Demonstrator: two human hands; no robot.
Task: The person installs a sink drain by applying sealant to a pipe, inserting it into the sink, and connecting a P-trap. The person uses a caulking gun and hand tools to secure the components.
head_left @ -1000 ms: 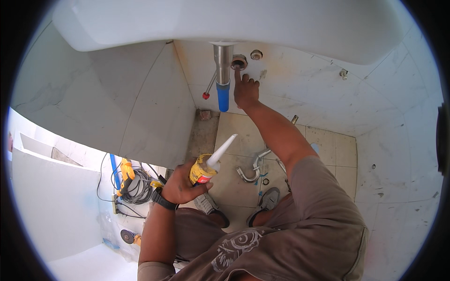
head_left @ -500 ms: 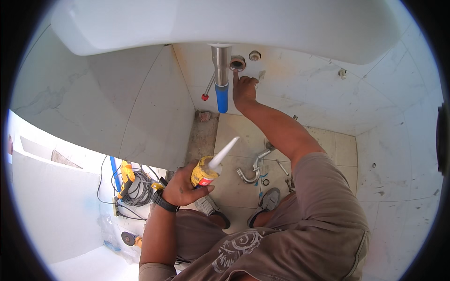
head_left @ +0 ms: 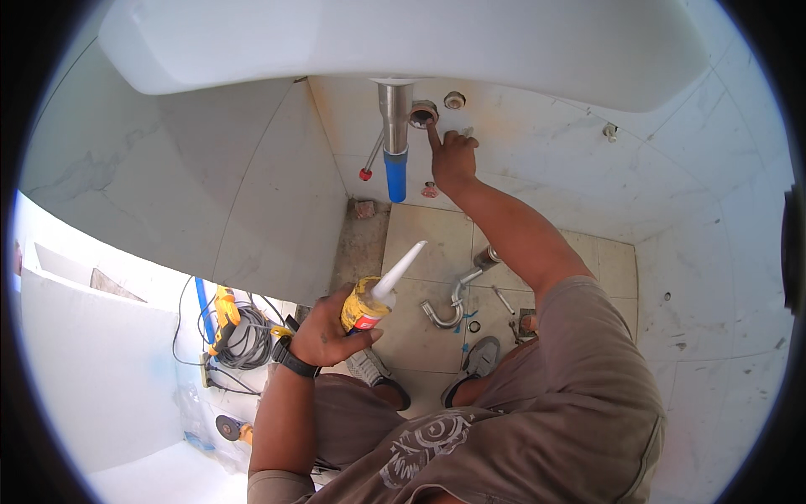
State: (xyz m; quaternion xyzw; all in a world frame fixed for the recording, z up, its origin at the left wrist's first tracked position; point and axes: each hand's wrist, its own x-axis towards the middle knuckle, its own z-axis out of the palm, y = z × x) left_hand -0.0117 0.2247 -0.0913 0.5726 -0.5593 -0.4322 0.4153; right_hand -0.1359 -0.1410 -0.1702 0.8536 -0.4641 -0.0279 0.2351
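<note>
My left hand [head_left: 326,340] is wrapped round a yellow sealant cartridge [head_left: 359,304], its long white nozzle [head_left: 400,269] pointing up and to the right. My right hand [head_left: 454,162] reaches to the tiled wall. Its index finger is stretched out to the lower right rim of a round drain hole [head_left: 423,115], while the other fingers are partly curled and seem to hold nothing. Just left of the hole, a chrome tailpipe [head_left: 393,113] hangs from the white basin [head_left: 403,42]. Its lower end is covered in blue [head_left: 396,178].
A chrome trap pipe [head_left: 447,317], a black ring [head_left: 475,327] and blue scraps lie on the floor by my shoes. A hose with a red end [head_left: 365,175] hangs beside the tailpipe. Coiled cable [head_left: 245,340], a yellow tool [head_left: 225,315] and an angle grinder [head_left: 232,429] lie at the left.
My right hand has shifted right and slightly down, its index finger moving from the hole's bottom rim to its lower right rim. The left hand keeps its hold on the cartridge.
</note>
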